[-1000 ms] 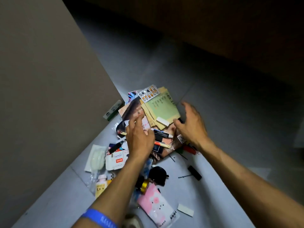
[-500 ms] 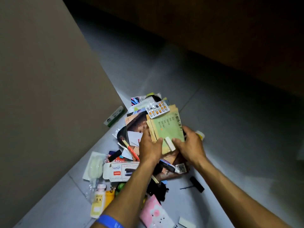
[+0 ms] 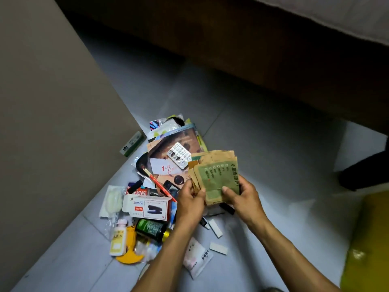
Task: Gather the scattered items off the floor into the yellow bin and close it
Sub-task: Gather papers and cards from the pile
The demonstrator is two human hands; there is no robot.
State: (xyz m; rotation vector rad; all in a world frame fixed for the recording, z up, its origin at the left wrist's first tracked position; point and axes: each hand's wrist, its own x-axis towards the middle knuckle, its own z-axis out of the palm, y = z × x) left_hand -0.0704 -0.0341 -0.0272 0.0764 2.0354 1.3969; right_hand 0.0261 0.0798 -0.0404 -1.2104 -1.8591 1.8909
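Hands: left hand (image 3: 190,200) & right hand (image 3: 244,199) pinch fanned stack of worn brown-green paper envelopes (image 3: 216,178); loose grip could spill them short of yellow plastic bin (image 3: 370,239), far right.

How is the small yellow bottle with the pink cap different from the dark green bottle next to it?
The yellow bottle is pale with a pink cap; the dark green bottle is nearly black with a gold cap. The yellow bottle points its cap up the frame; the dark green bottle points its cap to the lower right. The yellow bottle looks slimmer. Both lie on the floor, untouched.
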